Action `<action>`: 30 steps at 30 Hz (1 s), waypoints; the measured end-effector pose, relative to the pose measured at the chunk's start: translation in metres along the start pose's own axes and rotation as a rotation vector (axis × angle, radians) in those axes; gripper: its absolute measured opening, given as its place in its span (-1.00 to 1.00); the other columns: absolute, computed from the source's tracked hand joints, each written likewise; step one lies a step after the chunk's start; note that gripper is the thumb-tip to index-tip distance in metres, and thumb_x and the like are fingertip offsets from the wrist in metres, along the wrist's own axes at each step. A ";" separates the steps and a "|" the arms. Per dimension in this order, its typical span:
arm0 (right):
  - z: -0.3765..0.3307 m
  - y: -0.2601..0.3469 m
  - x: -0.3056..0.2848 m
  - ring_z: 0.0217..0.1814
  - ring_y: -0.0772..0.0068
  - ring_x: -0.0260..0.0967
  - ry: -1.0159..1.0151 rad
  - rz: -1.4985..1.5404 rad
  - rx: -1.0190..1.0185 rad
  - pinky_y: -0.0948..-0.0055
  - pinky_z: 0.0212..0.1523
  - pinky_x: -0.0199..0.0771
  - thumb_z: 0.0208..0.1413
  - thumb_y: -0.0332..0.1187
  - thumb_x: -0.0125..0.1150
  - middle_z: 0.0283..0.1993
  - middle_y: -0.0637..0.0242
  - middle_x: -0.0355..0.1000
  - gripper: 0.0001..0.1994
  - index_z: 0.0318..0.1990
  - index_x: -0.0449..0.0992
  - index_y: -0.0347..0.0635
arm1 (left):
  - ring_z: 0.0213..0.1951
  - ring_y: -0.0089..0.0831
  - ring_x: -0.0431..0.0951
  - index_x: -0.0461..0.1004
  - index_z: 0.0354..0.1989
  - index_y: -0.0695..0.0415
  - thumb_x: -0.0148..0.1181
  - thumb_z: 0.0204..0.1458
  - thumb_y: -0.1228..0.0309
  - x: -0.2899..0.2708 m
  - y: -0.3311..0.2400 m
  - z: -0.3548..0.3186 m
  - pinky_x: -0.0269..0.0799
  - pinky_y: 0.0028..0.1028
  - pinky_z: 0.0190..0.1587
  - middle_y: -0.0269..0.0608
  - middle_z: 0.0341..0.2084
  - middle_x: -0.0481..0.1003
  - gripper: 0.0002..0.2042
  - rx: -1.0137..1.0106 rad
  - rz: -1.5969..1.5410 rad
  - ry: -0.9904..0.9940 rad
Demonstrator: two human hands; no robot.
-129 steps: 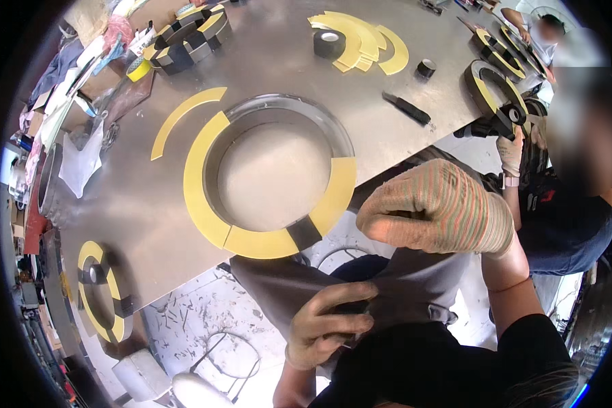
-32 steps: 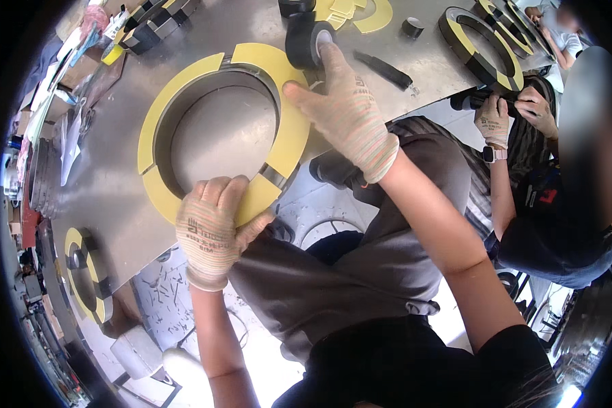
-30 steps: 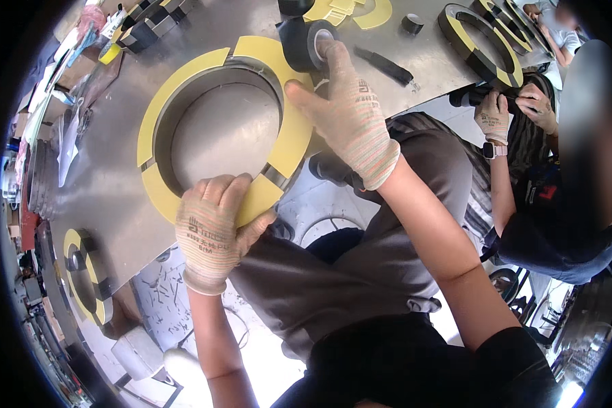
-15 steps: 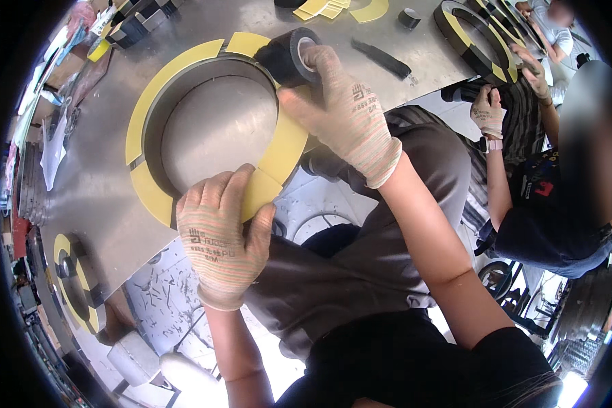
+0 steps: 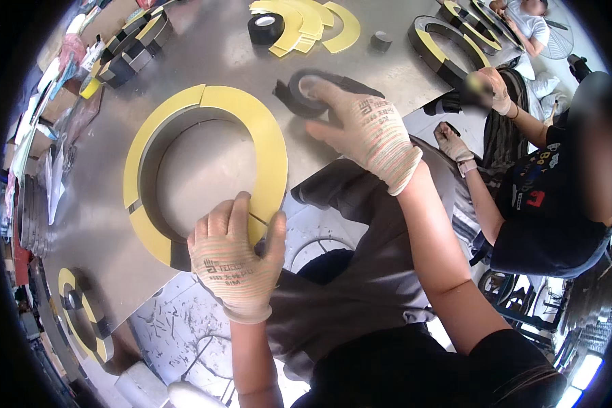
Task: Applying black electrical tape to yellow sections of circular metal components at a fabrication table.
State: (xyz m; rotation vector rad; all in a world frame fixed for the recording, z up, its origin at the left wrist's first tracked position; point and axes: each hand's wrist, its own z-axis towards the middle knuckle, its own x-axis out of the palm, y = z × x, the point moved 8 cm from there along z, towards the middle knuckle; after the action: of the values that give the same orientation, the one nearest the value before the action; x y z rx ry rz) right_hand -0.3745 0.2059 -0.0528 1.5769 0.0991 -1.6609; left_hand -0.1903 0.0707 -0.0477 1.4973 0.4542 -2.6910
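Yellow ring (image 5: pixel 265 146), built of curved segments, lies flat on the steel worktop (image 5: pixel 204 47). The left hand (image 5: pixel 234 262) presses its near edge, grip spread flat and closed on nothing. The right hand (image 5: pixel 364 132), up and to the right of the ring, curls onto a black tape roll (image 5: pixel 306 88) just beside the ring's far-right rim.

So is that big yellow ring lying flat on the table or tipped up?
Flat. The yellow ring rests with its broad face up on the metal table, and the left hand presses down on its near edge.
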 end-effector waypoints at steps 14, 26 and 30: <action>-0.005 -0.072 -0.031 0.23 -0.04 0.33 -0.050 -0.403 0.339 0.09 0.23 0.35 0.14 -0.10 0.25 0.09 0.04 0.43 -0.62 0.05 0.54 -0.06 | 0.07 -0.03 0.44 0.43 0.14 0.15 0.40 -0.08 0.23 -0.013 -0.008 -0.009 0.29 -0.07 0.17 -0.08 0.00 0.47 -0.42 -0.040 -0.027 0.020; -0.096 -0.029 -0.020 -0.16 0.43 0.49 -0.175 1.201 0.128 0.46 -0.10 0.51 0.31 -0.35 0.19 -0.17 0.33 0.54 -0.79 0.01 0.46 -0.22 | 0.07 -0.25 0.47 0.45 0.17 0.03 0.12 0.20 0.25 -0.014 0.015 -0.029 0.23 -0.09 0.31 -0.25 0.07 0.49 -0.62 0.269 -0.033 0.021; -0.140 0.035 0.097 -0.02 0.48 0.41 0.414 1.112 -0.058 0.47 0.02 0.44 0.34 -0.12 0.18 -0.02 0.26 0.43 -0.58 0.16 0.44 -0.24 | 0.08 -0.23 0.48 0.45 0.18 0.05 -0.03 0.30 0.22 -0.012 0.021 -0.032 0.20 -0.08 0.33 -0.21 0.10 0.50 -0.64 0.275 0.009 0.046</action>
State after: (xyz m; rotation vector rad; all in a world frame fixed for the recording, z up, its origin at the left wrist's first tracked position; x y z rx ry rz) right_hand -0.2303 0.2149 -0.1493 1.4669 -0.4397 -0.4638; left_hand -0.1540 0.0580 -0.0582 1.6203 0.0792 -2.8094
